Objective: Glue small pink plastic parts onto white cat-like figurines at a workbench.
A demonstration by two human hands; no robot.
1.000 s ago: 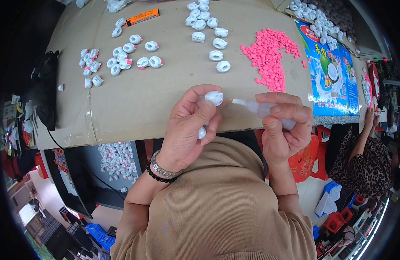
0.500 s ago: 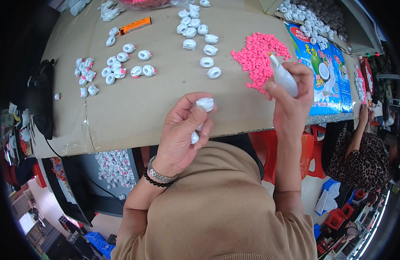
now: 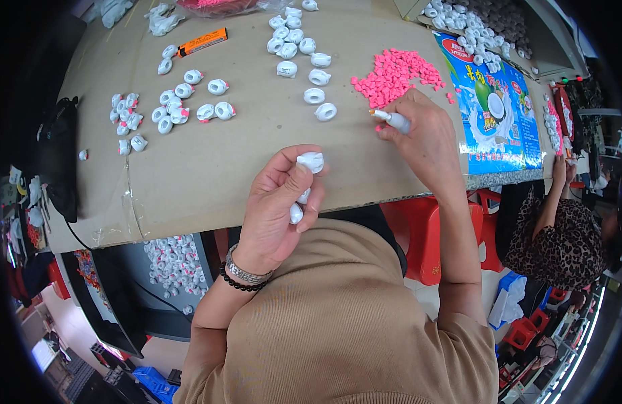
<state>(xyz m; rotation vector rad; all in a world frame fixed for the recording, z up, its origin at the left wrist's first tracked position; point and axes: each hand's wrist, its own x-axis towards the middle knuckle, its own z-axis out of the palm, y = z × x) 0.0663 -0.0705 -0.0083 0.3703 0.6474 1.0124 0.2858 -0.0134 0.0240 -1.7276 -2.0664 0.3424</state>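
My left hand (image 3: 279, 195) is closed around several small white plastic pieces. One of them, a white piece (image 3: 310, 161), sits pinched between thumb and forefinger, and another white piece (image 3: 296, 213) shows lower down by the other fingers. My right hand (image 3: 419, 128) grips a white squeeze bottle (image 3: 398, 122) whose thin, orange-tipped nozzle points left. A speck of pink shows at the right fingertips; whether they pinch it I cannot tell. Just beyond this hand lies a pile of small pink pieces (image 3: 395, 74). White ring-shaped pieces (image 3: 326, 112) stand in a rough column left of the pile.
White pieces with pink parts (image 3: 178, 114) lie grouped at the left, near an orange box (image 3: 202, 42). A blue printed sheet (image 3: 496, 108) covers the table's right side. Below the table edge, a drawer (image 3: 163, 316) holds many white-and-pink pieces. Another person (image 3: 560, 236) works at the right.
My right hand has moved left and tipped the squeeze bottle from upright to nearly level, its fingers now by the pink pile. My left hand keeps its grip on the white pieces.
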